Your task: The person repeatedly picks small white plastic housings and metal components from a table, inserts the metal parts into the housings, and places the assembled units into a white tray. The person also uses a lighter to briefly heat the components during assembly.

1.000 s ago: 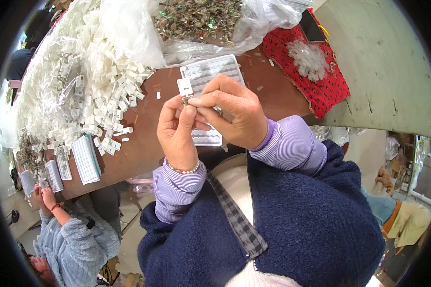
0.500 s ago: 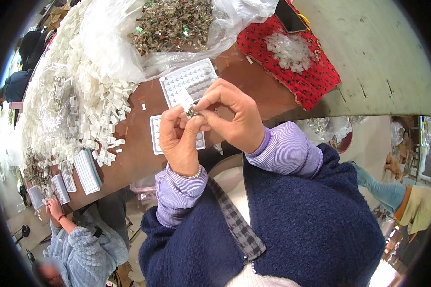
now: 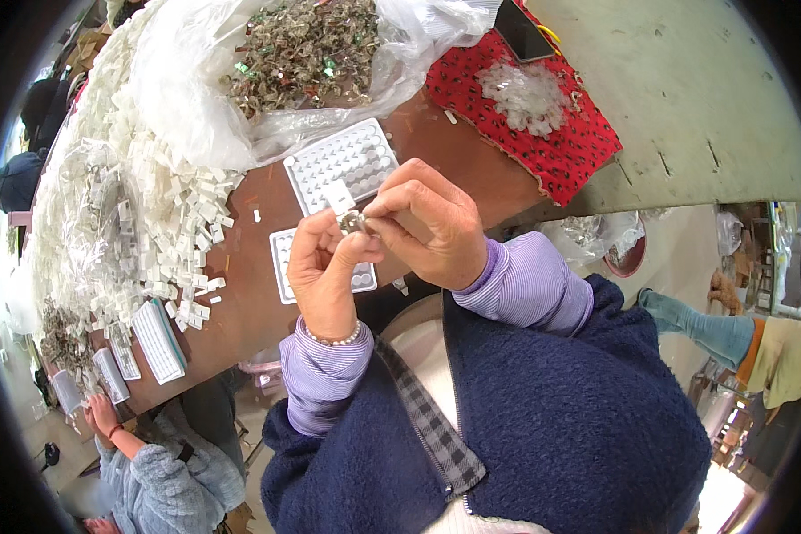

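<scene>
Both hands meet over the near edge of the brown table. My left hand [image 3: 327, 289], a beaded bracelet at its wrist, is closed on a small shiny piece [image 3: 352, 222] with a white tag [image 3: 338, 196] standing up from it. My right hand [image 3: 440, 227] pinches the same piece from the right with thumb and forefinger. The piece's exact kind is too small to make out. Just beyond the hands lies a white tray [image 3: 316, 173] with rows of small hollows. A second white tray [image 3: 282, 254] is partly hidden behind my left hand.
Loose white tags [image 3: 173, 222] form a large heap at left. Farther back, a clear plastic bag [image 3: 280, 133] holds many small shiny pieces [image 3: 303, 53]. At right are a red patterned cloth [image 3: 587, 151] with clear bits and a phone [image 3: 522, 31]. A co-worker [image 3: 165, 472] handles pieces at lower left.
The small piece has come into clearer view between my fingertips. My left hand's fingers have spread slightly. The whole view has shifted a little.
</scene>
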The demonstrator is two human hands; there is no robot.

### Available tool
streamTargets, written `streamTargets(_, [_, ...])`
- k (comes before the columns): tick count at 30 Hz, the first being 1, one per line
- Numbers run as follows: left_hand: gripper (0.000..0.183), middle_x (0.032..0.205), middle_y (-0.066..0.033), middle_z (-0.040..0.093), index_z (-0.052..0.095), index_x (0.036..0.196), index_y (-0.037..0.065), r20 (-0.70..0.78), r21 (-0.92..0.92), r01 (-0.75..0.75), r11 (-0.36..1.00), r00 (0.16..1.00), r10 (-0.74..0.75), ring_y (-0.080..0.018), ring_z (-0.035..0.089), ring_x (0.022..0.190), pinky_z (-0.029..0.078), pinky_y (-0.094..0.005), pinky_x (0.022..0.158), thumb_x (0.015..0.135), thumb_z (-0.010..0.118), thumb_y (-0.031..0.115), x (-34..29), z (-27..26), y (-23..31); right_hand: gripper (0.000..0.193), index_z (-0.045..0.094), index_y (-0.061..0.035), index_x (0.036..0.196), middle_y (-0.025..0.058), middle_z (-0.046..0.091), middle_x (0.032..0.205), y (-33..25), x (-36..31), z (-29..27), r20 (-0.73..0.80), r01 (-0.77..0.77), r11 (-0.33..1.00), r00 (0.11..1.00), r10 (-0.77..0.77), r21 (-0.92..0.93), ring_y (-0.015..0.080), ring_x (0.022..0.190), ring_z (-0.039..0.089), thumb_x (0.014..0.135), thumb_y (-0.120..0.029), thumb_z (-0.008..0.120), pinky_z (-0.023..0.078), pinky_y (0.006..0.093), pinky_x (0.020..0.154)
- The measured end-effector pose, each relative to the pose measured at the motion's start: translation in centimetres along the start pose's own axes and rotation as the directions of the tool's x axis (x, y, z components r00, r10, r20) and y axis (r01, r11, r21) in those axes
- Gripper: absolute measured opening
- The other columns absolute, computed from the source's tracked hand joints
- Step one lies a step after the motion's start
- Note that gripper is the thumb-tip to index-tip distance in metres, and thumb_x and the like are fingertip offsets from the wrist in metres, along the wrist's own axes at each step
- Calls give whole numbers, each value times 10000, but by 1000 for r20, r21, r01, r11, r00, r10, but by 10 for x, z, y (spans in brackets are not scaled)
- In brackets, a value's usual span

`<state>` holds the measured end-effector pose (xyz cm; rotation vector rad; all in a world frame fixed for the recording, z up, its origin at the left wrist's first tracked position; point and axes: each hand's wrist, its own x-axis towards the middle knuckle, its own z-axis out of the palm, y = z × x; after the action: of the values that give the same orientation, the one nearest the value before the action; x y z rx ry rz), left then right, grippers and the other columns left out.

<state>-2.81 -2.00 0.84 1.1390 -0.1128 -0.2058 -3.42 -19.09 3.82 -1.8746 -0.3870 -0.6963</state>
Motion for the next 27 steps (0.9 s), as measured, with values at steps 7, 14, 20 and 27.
streamTargets(7, [332,1031,-64,731,624,1343,-21,47,106,13,994,999,-18,-125,723,877,637,-283,800,1019,694,-34,-3,8,6,201,673,-9,995,115,638,919,5,-1,-10,108,62,997,993,-56,-55,286,804,687,833,51,774,575,386,700])
streamTargets(14, [268,1041,-77,747,636,1333,-22,40,235,101,967,993,-114,-116,719,882,627,-257,741,1077,649,59,-1,10,13,208,695,-9,1049,118,667,942,7,-3,-17,118,-76,995,991,67,71,277,832,703,863,65,753,584,372,724])
streamTargets(20, [234,1013,-42,745,665,1290,-17,95,185,144,972,982,-163,-72,675,803,586,-239,721,1071,661,65,-1,8,16,261,687,-17,1088,115,676,962,10,-4,-8,47,53,998,998,-52,-28,280,850,705,853,77,751,586,365,729])
streamTargets(27, [229,957,-62,738,675,1257,-25,85,197,211,957,969,-231,-108,693,790,591,-250,688,1045,665,61,-4,-1,19,215,710,-2,1031,103,696,902,13,-13,0,44,42,998,998,-44,55,270,828,708,836,67,769,579,368,710])
